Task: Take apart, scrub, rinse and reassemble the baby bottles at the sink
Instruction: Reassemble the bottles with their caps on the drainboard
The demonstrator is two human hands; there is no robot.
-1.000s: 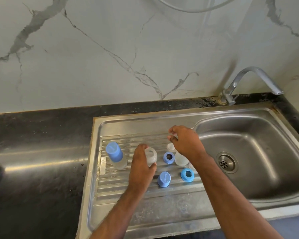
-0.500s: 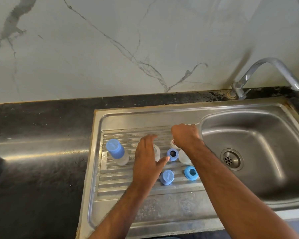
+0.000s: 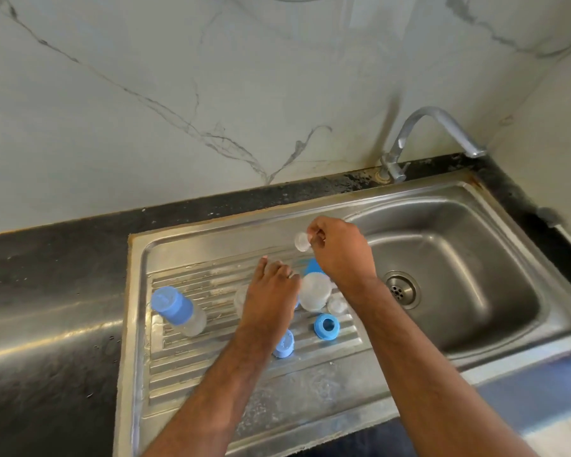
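My right hand [image 3: 342, 250] had lifted the teat [image 3: 301, 242], pinching it. My left hand [image 3: 271, 296] lay flat, fingers loose. Wet, it could slip into the sink [image 3: 468, 357].

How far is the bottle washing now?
One capped bottle stands assembled on the drainboard. The right hand pinches a clear teat; the left hand reaches among loose parts. A blue ring and blue cap wait unassembled.

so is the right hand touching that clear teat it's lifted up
Touching. The head view shows the right hand pinching the clear teat at its edge between fingertips, raised above the draining board, with no gap between them.
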